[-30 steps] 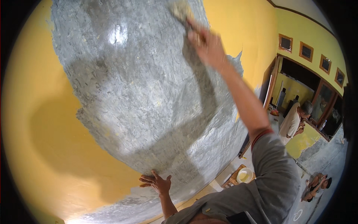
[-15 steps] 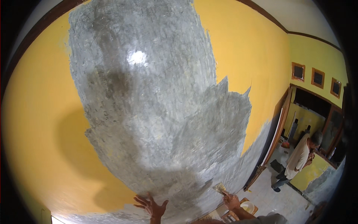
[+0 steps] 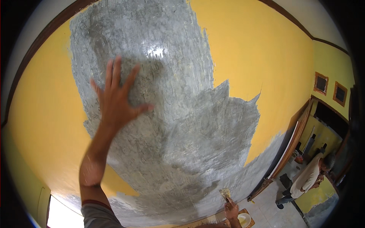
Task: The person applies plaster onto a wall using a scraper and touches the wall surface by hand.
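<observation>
My left hand [image 3: 116, 104] is raised in front of the wall [image 3: 178, 114], its fingers spread and nothing in it. Whether the palm touches the surface I cannot tell. Behind it lies a wide grey, mottled patch with jagged edges, bordered by yellow paint. Low on the right, my right hand [image 3: 231, 211] is closed around the handle of a scraper [image 3: 225, 193]. The scraper's flat, smeared blade points up near the lower grey part of the wall.
Below my right hand stands a white bowl [image 3: 244, 220] on a wooden stool [image 3: 251, 219]. Further right is a door frame [image 3: 283, 161]. Another person [image 3: 306, 178] stands on the tiled floor [image 3: 262, 214] beyond it, hands together.
My left hand has risen from low on the wall to high over the grey patch. The right hand with the scraper has moved slightly down. The view has shifted.
</observation>
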